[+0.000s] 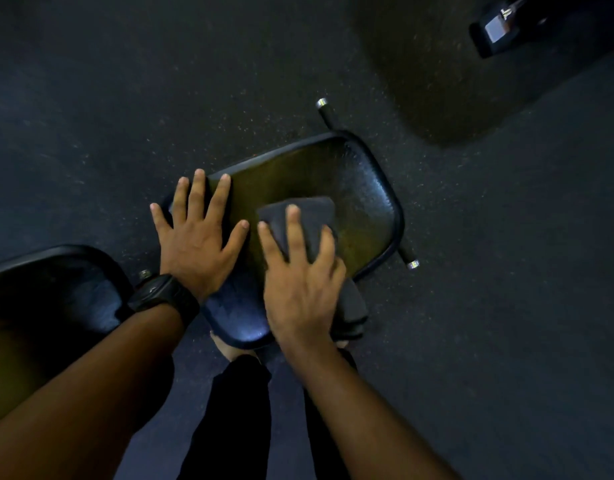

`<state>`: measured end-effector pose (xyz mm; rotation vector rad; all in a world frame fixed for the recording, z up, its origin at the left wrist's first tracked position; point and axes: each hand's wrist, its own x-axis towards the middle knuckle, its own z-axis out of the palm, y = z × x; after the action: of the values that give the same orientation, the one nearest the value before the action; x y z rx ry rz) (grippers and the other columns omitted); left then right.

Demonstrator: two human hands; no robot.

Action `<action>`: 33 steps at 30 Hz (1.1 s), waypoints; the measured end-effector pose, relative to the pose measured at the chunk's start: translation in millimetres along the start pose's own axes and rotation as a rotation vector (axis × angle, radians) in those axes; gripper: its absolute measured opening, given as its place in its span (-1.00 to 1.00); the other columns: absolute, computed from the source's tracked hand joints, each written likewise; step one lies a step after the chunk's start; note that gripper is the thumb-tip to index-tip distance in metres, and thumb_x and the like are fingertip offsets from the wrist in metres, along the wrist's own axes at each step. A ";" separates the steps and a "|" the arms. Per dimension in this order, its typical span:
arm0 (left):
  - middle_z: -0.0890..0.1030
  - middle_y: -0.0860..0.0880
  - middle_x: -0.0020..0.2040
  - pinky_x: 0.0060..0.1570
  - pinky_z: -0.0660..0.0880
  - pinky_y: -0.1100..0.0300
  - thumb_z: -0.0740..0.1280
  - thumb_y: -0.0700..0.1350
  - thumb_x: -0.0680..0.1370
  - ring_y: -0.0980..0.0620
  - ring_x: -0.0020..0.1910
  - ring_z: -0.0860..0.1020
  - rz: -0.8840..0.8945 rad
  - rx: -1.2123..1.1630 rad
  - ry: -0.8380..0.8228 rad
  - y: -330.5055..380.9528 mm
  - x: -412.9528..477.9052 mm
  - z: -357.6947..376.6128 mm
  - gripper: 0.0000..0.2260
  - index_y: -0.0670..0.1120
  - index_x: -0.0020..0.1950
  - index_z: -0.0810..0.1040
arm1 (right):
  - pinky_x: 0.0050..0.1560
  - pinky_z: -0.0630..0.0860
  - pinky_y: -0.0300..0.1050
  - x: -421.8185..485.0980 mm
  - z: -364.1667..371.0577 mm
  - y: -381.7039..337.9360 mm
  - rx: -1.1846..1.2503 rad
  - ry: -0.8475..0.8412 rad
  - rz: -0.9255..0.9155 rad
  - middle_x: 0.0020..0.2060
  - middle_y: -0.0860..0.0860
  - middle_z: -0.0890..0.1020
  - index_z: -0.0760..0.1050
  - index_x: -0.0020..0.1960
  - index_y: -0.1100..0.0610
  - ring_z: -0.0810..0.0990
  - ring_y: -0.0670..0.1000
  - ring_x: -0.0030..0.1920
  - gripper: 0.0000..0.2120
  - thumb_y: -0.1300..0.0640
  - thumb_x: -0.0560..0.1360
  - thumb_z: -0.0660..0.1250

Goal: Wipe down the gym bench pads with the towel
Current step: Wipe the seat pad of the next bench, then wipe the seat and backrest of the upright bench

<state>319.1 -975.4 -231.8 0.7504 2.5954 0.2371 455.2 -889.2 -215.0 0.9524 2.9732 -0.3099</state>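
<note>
A black pad (336,174) lies at the centre of the frame over a dark speckled floor (125,81); the left grip (198,237), a bare hand with a black watch (163,296) at the wrist, rests flat on the pad's left edge, fingers straight and spread; the right grip (302,275) presses a dark folded towel (314,211) onto the pad, fingers spread across it; the towel's lower folds hang off the pad's lower right edge; a second black pad (56,289) sits at lower left.

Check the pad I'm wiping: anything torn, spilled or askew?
Nothing stands out. The black padded bench pad shows no tear or spill; the left hand lies flat on it and the right hand presses the folded dark grey towel onto it.
</note>
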 end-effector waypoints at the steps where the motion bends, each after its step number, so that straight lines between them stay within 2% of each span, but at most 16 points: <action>1: -0.05 -0.06 0.64 0.46 -0.14 -0.41 -0.03 0.29 0.57 -0.13 0.61 -0.10 0.005 -0.007 0.004 -1.3 -0.5 -0.4 -0.35 0.11 0.63 0.00 | 0.08 0.48 0.22 14.9 -0.4 -3.1 -0.009 -0.015 -0.063 0.59 0.00 0.23 0.27 0.52 -0.23 0.30 0.30 0.41 -0.49 0.00 0.59 0.24; 3: -0.04 -0.07 0.64 0.47 -0.11 -0.40 -0.01 0.26 0.59 -0.13 0.61 -0.09 -0.001 -0.018 0.021 -6.6 -3.0 0.2 -0.37 0.09 0.63 0.00 | 0.11 0.47 0.24 43.8 -1.9 -0.3 -0.051 -0.057 -0.110 0.61 0.01 0.16 0.20 0.55 -0.22 0.26 0.30 0.45 -0.41 -0.05 0.57 0.29; 4: -0.03 -0.07 0.64 0.47 -0.09 -0.39 0.01 0.25 0.61 -0.12 0.61 -0.09 -0.009 -0.035 0.029 -8.7 -3.9 1.1 -0.39 0.09 0.63 0.00 | 0.13 0.46 0.26 52.6 -2.2 3.3 -0.055 -0.070 -0.076 0.61 0.01 0.14 0.17 0.56 -0.22 0.24 0.31 0.47 -0.38 -0.05 0.56 0.30; 8: -0.03 -0.11 0.64 0.51 -0.02 -0.30 0.10 0.17 0.66 -0.15 0.61 -0.08 -0.007 -0.113 0.043 -21.8 -9.0 2.4 -0.43 0.07 0.63 0.02 | 0.09 0.45 0.30 19.6 3.7 -14.7 -0.055 0.012 0.265 0.62 0.03 0.12 0.16 0.58 -0.20 0.25 0.31 0.48 -0.37 0.01 0.56 0.27; 9: -0.03 -0.13 0.64 0.52 0.00 -0.27 0.11 0.16 0.66 -0.18 0.60 -0.08 -0.010 -0.137 0.042 -27.1 -10.5 1.3 -0.42 0.06 0.63 0.02 | 0.08 0.46 0.28 -2.2 9.3 -29.4 -0.050 0.030 0.274 0.61 0.04 0.15 0.17 0.58 -0.19 0.28 0.31 0.46 -0.40 0.04 0.58 0.23; 12: -0.09 -0.11 0.64 0.52 -0.02 -0.11 0.14 0.07 0.68 -0.16 0.60 -0.11 -0.047 -0.293 -0.034 -41.9 -14.2 -1.7 -0.43 0.07 0.63 -0.02 | 0.01 0.52 0.20 -58.2 27.9 -78.3 0.002 0.030 0.049 0.56 0.04 0.29 0.28 0.55 -0.14 0.40 0.30 0.38 -0.53 0.11 0.67 0.12; 14: -0.08 -0.06 0.64 0.52 -0.01 0.02 0.13 -0.03 0.69 -0.09 0.61 -0.08 -0.051 -0.402 -0.071 -54.9 -21.9 -4.7 -0.47 0.06 0.63 0.01 | -0.01 0.56 0.16 -69.7 32.3 -103.7 0.075 0.014 0.023 0.53 0.03 0.36 0.33 0.51 -0.11 0.44 0.27 0.34 -0.56 0.17 0.68 0.07; 16: 0.09 -0.06 0.63 0.52 0.06 0.08 0.12 -0.04 0.69 -0.02 0.59 0.08 -0.111 -0.521 -0.057 -64.8 -34.0 -9.6 -0.53 0.02 0.61 0.13 | -0.01 0.56 0.16 -61.0 31.5 -115.6 0.198 0.024 0.078 0.51 0.02 0.39 0.34 0.49 -0.10 0.46 0.27 0.32 -0.55 0.16 0.64 0.17; 17: 0.23 -0.06 0.59 0.53 0.13 0.03 0.11 0.00 0.68 0.00 0.56 0.20 -0.170 -0.610 -0.041 -68.8 -41.8 -18.2 -0.55 0.00 0.58 0.23 | 0.00 0.56 0.17 -53.6 25.4 -120.3 0.258 0.023 0.074 0.50 0.02 0.40 0.32 0.49 -0.09 0.46 0.28 0.32 -0.52 0.15 0.60 0.25; 19: 0.49 -0.02 0.42 0.45 0.32 -0.03 0.12 0.04 0.69 0.06 0.40 0.43 -0.290 -0.834 -0.024 -69.3 -53.1 -31.5 -0.63 0.00 0.46 0.44 | 0.05 0.56 0.20 -36.9 15.3 -119.3 0.339 0.009 0.012 0.51 0.03 0.38 0.28 0.50 -0.06 0.44 0.28 0.33 -0.46 0.11 0.55 0.31; 20: 0.56 0.00 0.33 0.40 0.39 0.00 0.12 0.07 0.68 0.10 0.32 0.50 -0.304 -0.940 -0.017 -66.7 -56.8 -42.9 -0.64 -0.01 0.40 0.50 | 0.08 0.55 0.20 -26.3 5.6 -119.1 0.363 0.003 -0.022 0.52 0.03 0.36 0.28 0.50 -0.05 0.43 0.29 0.35 -0.44 0.08 0.53 0.31; 24: 0.64 0.04 0.11 0.13 0.48 0.21 0.21 0.08 0.61 0.16 0.11 0.58 -0.210 -1.134 0.060 -43.6 -53.8 -100.9 -0.66 -0.10 0.25 0.55 | 0.24 0.50 0.18 14.8 -50.3 -121.0 0.426 0.037 -0.111 0.54 -0.01 0.31 0.28 0.50 -0.03 0.36 0.25 0.40 -0.41 0.03 0.49 0.30; 27: 0.64 0.03 0.04 0.05 0.52 0.11 0.27 0.06 0.58 0.10 0.04 0.60 -0.177 -1.099 0.104 -19.0 -37.7 -147.3 -0.77 0.01 0.17 0.56 | 0.39 0.38 0.20 32.9 -94.5 -114.0 0.576 0.145 -0.177 0.53 0.06 0.33 0.33 0.48 0.09 0.31 0.21 0.44 -0.39 0.07 0.44 0.31; 28: 0.64 0.04 0.01 0.03 0.53 0.10 0.27 0.06 0.57 0.10 0.01 0.60 -0.158 -1.089 0.133 -11.2 -32.4 -161.7 -0.80 0.03 0.13 0.56 | 0.42 0.35 0.18 36.3 -109.6 -111.8 0.671 0.193 -0.164 0.52 0.09 0.33 0.35 0.48 0.14 0.30 0.16 0.46 -0.40 0.11 0.45 0.31; 30: 0.62 0.09 -0.05 -0.07 0.50 0.25 0.25 -0.02 0.63 0.22 -0.09 0.56 -0.100 -1.094 0.165 11.3 -27.9 -201.5 -0.88 0.03 0.09 0.55 | 0.48 0.28 0.08 41.9 -150.4 -108.7 0.850 0.284 -0.063 0.53 0.09 0.31 0.32 0.50 0.18 0.28 0.04 0.51 -0.45 0.09 0.54 0.28; 33: 0.60 0.10 -0.06 -0.20 0.44 0.38 0.20 -0.09 0.67 0.29 -0.16 0.53 -0.004 -1.072 0.161 49.0 -28.5 -250.2 -0.88 0.01 0.09 0.54 | 0.49 0.26 -0.04 50.8 -207.2 -105.0 0.975 0.254 0.205 0.54 0.03 0.29 0.18 0.58 0.07 0.25 -0.07 0.52 -0.32 -0.22 0.57 0.19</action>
<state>252.5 -960.9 15.6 0.3123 2.1090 1.5537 365.0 -904.6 4.4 1.3880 2.8118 -1.8421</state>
